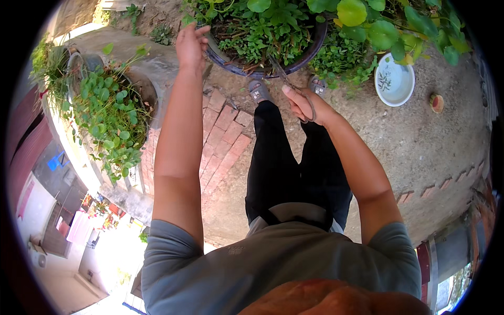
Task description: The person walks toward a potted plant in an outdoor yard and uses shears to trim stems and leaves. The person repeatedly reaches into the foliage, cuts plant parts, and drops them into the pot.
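Note:
At the top centre stands a large round dark-glazed planter (pixel 241 72) full of leafy green plants (pixel 271 39). My left hand (pixel 191 47) is at its left rim, fingers apart, near a green leaf at the fingertips; nothing clearly rests in it. Below the planter's right front rim, my right hand (pixel 305 103) grips a pair of dark metal scissors (pixel 289 80) by the looped handles. The blades point up and left over the rim, their tips among the stems. Cut or dry brown stems lie on the soil near the front rim.
A white basin (pixel 395 80) with water and a few leaves stands on the ground at right, beside a small round container (pixel 436 103). Round-leaved plants (pixel 384 35) overhang the upper right. Another planted pot (pixel 147 90) stands at left. Red bricks (pixel 224 136) pave part of the ground.

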`<state>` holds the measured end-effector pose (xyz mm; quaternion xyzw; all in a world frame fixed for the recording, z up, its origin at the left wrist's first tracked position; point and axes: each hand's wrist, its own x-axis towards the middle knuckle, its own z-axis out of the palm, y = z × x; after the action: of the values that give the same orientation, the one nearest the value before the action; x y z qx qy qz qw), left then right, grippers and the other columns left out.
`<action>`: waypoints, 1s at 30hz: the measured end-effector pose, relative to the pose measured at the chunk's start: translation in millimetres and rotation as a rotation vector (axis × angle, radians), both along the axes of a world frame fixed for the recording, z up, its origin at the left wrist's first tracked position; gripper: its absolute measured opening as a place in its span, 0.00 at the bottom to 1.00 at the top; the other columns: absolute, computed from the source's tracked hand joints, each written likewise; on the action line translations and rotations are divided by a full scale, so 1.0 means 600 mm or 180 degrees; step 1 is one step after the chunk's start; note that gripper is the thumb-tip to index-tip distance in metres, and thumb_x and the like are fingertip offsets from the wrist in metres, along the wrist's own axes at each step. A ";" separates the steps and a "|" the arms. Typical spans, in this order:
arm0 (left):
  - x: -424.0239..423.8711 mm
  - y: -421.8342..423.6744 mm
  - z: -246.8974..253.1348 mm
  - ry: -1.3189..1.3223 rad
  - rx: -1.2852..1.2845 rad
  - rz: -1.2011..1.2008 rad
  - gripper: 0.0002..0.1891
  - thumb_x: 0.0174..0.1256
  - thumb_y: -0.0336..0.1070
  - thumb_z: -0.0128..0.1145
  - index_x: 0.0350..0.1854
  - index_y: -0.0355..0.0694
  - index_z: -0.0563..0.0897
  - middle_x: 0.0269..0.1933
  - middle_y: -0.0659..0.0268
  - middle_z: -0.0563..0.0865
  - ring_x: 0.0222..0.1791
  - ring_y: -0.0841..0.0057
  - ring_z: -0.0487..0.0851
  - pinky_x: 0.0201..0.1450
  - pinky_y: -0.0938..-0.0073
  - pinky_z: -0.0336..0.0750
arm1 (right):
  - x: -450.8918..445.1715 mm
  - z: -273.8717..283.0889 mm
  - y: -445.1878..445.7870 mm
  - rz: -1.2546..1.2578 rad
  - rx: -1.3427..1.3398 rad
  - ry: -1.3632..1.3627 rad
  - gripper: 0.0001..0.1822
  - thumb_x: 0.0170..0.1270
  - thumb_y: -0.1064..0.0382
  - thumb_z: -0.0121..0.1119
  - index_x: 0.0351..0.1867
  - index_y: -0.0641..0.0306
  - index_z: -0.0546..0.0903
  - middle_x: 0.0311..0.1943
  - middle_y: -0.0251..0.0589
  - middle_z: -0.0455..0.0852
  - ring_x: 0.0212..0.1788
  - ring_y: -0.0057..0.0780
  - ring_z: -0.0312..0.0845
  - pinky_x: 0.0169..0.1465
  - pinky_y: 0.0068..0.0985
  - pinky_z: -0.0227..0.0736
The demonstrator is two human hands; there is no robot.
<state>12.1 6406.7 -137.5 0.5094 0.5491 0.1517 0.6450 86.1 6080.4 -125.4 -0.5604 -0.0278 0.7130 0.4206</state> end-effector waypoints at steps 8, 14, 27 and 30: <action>0.106 -0.210 -0.030 0.2317 0.1394 -0.3168 0.22 0.62 0.57 0.57 0.39 0.42 0.89 0.40 0.54 0.90 0.44 0.53 0.87 0.47 0.56 0.81 | 0.035 -0.022 -0.004 -0.0185 -0.0194 -0.0082 0.35 0.71 0.26 0.41 0.23 0.58 0.69 0.15 0.30 0.68 0.18 0.22 0.68 0.26 0.25 0.67; 0.088 -0.177 -0.076 0.2309 0.1019 -0.3053 0.21 0.61 0.56 0.57 0.36 0.41 0.89 0.37 0.54 0.90 0.43 0.54 0.87 0.47 0.55 0.81 | 0.073 -0.036 0.020 0.0375 -0.0268 -0.0272 0.38 0.66 0.21 0.42 0.23 0.58 0.70 0.15 0.31 0.69 0.18 0.24 0.70 0.26 0.25 0.67; 0.072 -0.180 -0.080 0.1851 0.0951 -0.2453 0.18 0.58 0.49 0.62 0.30 0.35 0.88 0.24 0.55 0.86 0.26 0.65 0.86 0.36 0.65 0.78 | 0.107 -0.049 0.054 0.0619 -0.0185 -0.0236 0.39 0.64 0.19 0.44 0.19 0.55 0.68 0.13 0.28 0.67 0.16 0.22 0.68 0.23 0.26 0.63; 0.067 -0.170 -0.082 0.1886 0.1005 -0.2562 0.18 0.58 0.49 0.63 0.31 0.35 0.88 0.26 0.55 0.87 0.28 0.65 0.86 0.38 0.65 0.78 | 0.094 -0.033 0.052 0.0528 -0.0234 -0.0120 0.38 0.64 0.19 0.45 0.20 0.56 0.69 0.13 0.28 0.68 0.16 0.22 0.68 0.23 0.25 0.63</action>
<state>52.5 6304.9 -186.8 0.7922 0.4392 -0.1778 0.3847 142.8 6111.8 -144.9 -0.5845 -0.0559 0.7352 0.3386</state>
